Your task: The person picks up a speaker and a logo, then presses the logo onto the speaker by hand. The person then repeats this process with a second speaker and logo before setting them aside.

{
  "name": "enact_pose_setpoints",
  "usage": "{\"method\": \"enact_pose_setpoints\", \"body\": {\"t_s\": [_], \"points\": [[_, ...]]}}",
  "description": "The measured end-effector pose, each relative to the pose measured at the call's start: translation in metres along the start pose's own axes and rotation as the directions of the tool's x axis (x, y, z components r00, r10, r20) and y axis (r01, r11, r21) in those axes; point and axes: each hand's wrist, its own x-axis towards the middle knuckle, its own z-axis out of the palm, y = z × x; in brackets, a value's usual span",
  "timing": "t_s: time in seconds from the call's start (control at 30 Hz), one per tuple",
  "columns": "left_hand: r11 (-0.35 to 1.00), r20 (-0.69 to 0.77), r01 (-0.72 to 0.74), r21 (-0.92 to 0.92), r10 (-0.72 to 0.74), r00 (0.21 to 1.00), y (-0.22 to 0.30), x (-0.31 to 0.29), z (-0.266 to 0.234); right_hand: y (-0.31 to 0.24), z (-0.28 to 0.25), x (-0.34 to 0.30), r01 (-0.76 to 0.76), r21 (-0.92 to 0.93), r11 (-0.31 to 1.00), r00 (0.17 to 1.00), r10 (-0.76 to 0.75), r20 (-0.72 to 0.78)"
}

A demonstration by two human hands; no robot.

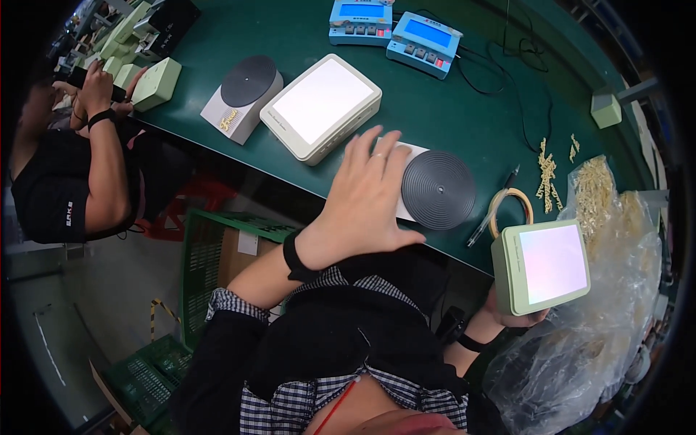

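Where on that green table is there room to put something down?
One bare patch of green tabletop lies between the right blue-screened box and the ridged grey disc; another, between the left blue-screened box and the dark-topped stand. The right side is crowded: loose cream pieces, a clear plastic bag and a lit device in the right hand.

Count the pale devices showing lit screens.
2: one pale device rests on the green table beyond the left hand; another pale device is in the right hand.
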Motion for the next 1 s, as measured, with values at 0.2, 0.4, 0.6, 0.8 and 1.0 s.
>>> {"method": "enact_pose_setpoints", "body": {"t_s": [0.2,0.4,0.6,0.8,1.0], "points": [[0.972,0.195,-0.235,-0.01,0.233,0.953,-0.018,0.03,-0.006,-0.029,0.011,0.036,-0.056,-0.108,0.993,0.997,0.048,-0.068],[0.994,0.264,-0.108,-0.019,0.109,0.958,-0.017,0.026,-0.009,-0.048,0.011,0.186,-0.324,-0.556,0.765,0.906,0.08,-0.416],[0.986,0.176,-0.104,-0.13,0.126,0.976,-0.017,0.028,-0.008,-0.009,0.005,0.356,-0.636,-0.564,0.527,0.763,0.321,-0.561],[0.977,0.243,-0.017,-0.214,0.07,0.968,-0.018,0.029,-0.011,0.031,-0.067,0.457,-0.742,-0.571,0.352,0.657,0.212,-0.723],[0.961,0.257,0.03,-0.276,0.044,0.965,-0.016,0.035,-0.012,0.028,-0.197,0.513,-0.632,-0.575,0.52,0.742,0.192,-0.642]]}}
